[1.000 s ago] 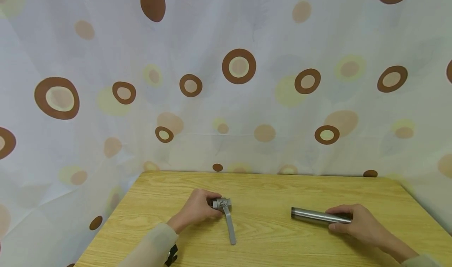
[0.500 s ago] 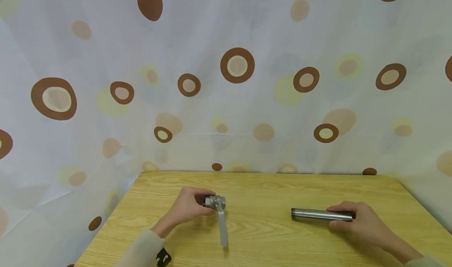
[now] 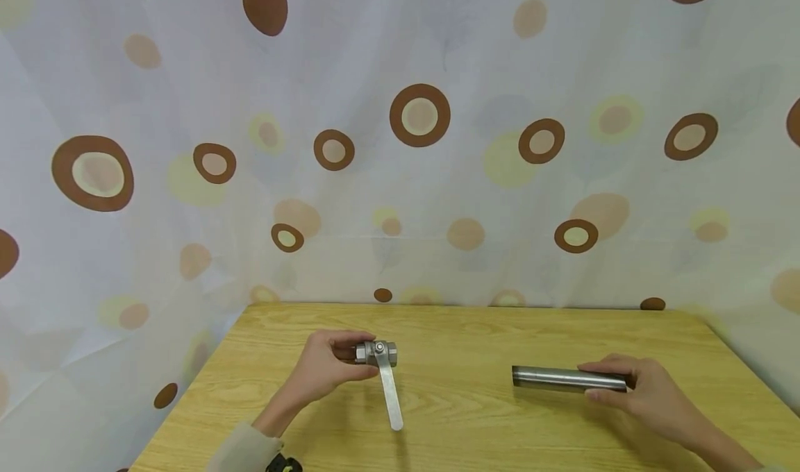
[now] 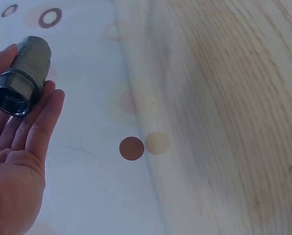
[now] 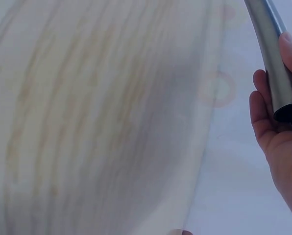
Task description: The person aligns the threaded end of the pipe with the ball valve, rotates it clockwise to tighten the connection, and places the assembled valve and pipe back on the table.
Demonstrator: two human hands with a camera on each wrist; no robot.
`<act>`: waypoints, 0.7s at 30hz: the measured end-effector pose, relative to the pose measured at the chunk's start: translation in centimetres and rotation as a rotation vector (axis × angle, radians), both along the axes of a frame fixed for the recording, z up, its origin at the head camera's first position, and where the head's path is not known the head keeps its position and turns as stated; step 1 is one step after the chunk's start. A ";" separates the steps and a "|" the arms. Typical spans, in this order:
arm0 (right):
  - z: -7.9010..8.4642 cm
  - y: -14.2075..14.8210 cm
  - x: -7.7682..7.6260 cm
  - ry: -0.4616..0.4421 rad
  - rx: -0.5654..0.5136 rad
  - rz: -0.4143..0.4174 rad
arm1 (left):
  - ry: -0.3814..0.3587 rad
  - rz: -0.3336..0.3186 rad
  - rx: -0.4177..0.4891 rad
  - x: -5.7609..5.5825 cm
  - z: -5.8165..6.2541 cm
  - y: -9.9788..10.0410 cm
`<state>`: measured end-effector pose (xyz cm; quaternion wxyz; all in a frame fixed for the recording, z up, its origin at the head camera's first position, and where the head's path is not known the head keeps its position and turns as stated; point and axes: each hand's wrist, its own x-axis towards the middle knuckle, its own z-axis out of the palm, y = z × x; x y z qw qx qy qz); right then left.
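Observation:
My left hand (image 3: 325,366) grips a metal ball valve (image 3: 370,353) by its body, thumb on the near side and fingers on the far side. The valve's flat lever handle (image 3: 390,397) slants down toward me. In the left wrist view the threaded opening of the valve body (image 4: 28,73) faces the palm. On the right, my right hand (image 3: 653,395) pinches one end of a straight steel pipe (image 3: 556,378), which lies nearly level and points left toward the valve. The right wrist view shows the pipe's open near end (image 5: 288,111) at the palm.
Both hands are over a wood-grain table (image 3: 462,430). A white curtain with brown and yellow circles (image 3: 421,180) rises behind the table and along both sides. A dark wrist strap (image 3: 284,464) shows at the left sleeve (image 3: 246,448).
My left hand has shifted left and slightly up with the ball valve, whose lever has swung a little. The right hand has tilted the pipe slightly, bringing it closer to level.

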<state>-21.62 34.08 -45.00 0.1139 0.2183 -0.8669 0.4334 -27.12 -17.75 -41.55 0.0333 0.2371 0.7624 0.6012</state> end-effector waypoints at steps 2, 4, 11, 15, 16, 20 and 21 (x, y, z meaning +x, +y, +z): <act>0.4 -0.1 0.1 -0.004 -0.023 0.003 | -0.005 -0.013 0.022 0.2 0.2 0.0; 0.8 -0.2 0.1 -0.008 -0.042 0.002 | -0.025 -0.027 0.053 0.3 0.5 0.1; 2.6 -0.9 0.4 0.013 -0.078 -0.029 | -0.036 -0.063 0.094 0.7 1.3 0.4; 3.2 -1.7 0.7 0.005 -0.100 -0.042 | -0.032 -0.080 0.098 0.7 1.6 0.8; 3.3 -1.9 0.7 0.004 -0.107 -0.042 | -0.039 -0.080 0.100 0.7 1.7 0.9; 3.5 -2.8 0.8 0.023 -0.127 -0.019 | -0.054 -0.085 0.112 0.9 1.9 1.4; 3.5 -2.9 0.8 0.029 -0.133 -0.011 | -0.058 -0.086 0.116 0.9 1.9 1.6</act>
